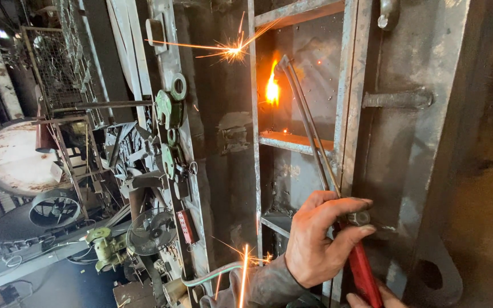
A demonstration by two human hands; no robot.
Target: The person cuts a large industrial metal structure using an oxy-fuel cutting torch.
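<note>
The long cutting torch with the red handle and 2 thin metal pipes (315, 142) reaches up and away from the person, so the hot end is far from the hands. Its tip sits by a bright orange flame (272, 88) on the grey steel frame (349, 114). Sparks (232, 52) fly out to the left, away from the person.

The left hand (320, 239) is wrapped around the torch near a small round knob (359, 218), with the thumb on top to keep it steady. Only a bit of the right hand (372, 299) shows at the bottom edge, low on the red handle; I cannot tell how tightly it grips.

Green metal clamps (169, 108) hang on a steel post to the left. 2 round fans (149, 231) sit lower down.
</note>
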